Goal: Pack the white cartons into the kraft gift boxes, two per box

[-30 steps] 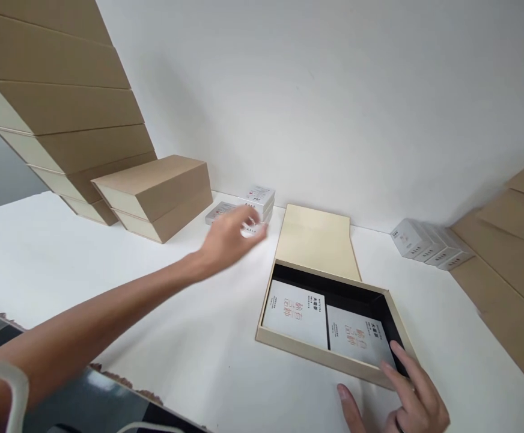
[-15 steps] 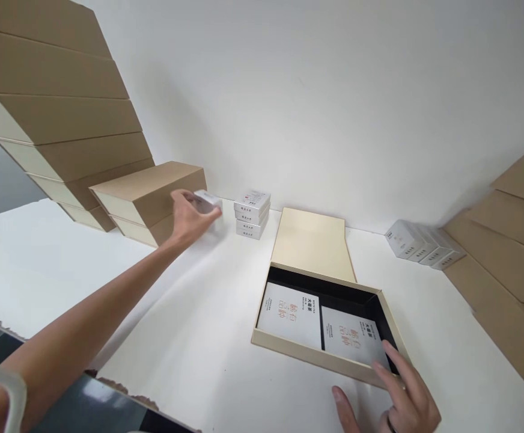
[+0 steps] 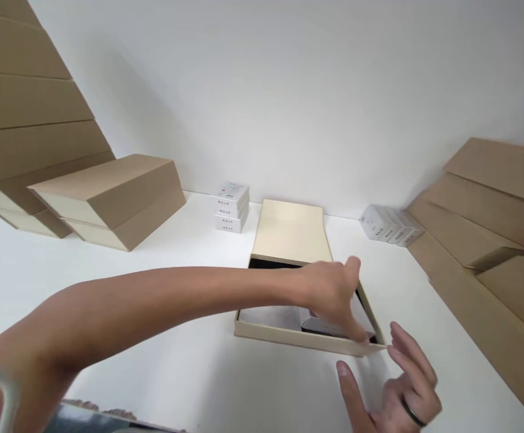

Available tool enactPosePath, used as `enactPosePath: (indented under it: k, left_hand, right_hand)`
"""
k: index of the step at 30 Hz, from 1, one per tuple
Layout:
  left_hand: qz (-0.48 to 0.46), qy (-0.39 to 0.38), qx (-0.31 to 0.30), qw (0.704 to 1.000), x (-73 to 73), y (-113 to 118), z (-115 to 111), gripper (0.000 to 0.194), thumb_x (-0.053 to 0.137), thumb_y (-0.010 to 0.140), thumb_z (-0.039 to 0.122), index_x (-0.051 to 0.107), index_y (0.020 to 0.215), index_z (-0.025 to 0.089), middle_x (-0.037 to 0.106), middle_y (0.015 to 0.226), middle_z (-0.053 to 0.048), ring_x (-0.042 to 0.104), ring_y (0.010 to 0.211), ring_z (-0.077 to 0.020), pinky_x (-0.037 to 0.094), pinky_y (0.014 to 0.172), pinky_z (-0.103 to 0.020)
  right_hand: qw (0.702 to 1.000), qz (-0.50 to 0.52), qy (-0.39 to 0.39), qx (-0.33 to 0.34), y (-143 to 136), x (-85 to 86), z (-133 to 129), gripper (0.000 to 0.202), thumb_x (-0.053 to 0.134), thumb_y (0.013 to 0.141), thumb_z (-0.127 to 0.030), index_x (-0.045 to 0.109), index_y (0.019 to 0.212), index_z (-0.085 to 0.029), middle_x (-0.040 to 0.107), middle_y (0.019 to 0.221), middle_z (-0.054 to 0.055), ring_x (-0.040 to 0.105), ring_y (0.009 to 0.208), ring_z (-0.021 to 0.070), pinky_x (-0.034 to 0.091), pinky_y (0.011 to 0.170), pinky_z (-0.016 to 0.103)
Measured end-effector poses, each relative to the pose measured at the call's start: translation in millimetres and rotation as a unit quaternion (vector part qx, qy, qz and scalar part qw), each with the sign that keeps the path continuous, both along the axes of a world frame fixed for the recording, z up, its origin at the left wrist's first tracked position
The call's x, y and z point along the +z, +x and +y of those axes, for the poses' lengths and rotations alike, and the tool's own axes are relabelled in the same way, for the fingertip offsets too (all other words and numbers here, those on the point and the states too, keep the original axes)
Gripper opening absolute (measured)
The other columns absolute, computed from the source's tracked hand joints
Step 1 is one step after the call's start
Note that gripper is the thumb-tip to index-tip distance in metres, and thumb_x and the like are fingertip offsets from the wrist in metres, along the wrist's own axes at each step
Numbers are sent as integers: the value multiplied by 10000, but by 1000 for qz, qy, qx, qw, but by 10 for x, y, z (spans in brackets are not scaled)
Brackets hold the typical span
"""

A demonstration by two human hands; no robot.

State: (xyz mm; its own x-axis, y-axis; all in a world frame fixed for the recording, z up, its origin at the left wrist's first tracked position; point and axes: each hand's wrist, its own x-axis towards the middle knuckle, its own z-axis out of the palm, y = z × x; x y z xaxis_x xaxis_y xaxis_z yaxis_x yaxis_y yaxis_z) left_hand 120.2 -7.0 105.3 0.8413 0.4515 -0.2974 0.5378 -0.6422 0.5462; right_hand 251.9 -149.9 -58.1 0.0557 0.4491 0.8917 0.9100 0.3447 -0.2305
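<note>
My left hand (image 3: 334, 294) reaches across into the open cream gift box (image 3: 284, 337), its fingers gripping a small white box (image 3: 327, 326) in the right part of it. The hand and wrist hide most of this small box. To its left inside the gift box lies another flat white box (image 3: 271, 316), partly covered by my forearm. The gift box's lid (image 3: 290, 228) is folded back toward the wall. My right hand (image 3: 395, 385), with a dark ring on one finger, is open beside the front right corner, fingers apart and fingertips close to the rim.
A short stack of small white boxes (image 3: 231, 207) stands by the wall, and a leaning row of them (image 3: 390, 225) is further right. Large tan boxes are piled at left (image 3: 109, 198) and at right (image 3: 487, 234). The white tabletop (image 3: 176, 373) ends in a chipped front edge.
My left hand has swung from the back left to the gift box, bringing a small white box. My right hand has moved off slightly from the inside corner. The view has shifted.
</note>
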Motion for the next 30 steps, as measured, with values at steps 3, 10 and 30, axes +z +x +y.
enactPosePath:
  k: [3,10,30]
  left_hand:
    - [32,-30,-34,998,-59,238,-14,849,794,719,458,376,1390,149,626,1318,-160,651,1138,-309,527,748,-323]
    - [62,-35,17,997,-5,-103,32,1084,825,606,544,306,1478,161,693,1195,-133,682,1022,-314,522,696,-327]
    - [168,29,19,985,-40,-352,93,905,863,512,543,523,1272,190,718,1098,-126,678,962,-346,537,701,-371]
  right_hand:
    - [1000,28,-10,7,-61,15,16,618,796,822,-225,448,1323,-128,495,1408,256,549,1332,320,560,939,491]
    - [996,44,-62,41,-137,18,-44,576,695,875,-156,379,1356,-134,409,1482,272,464,1415,299,586,971,464]
    - [996,36,-78,-2,-117,159,-82,397,663,924,-249,473,1264,-171,470,1443,184,468,1347,267,454,1029,441]
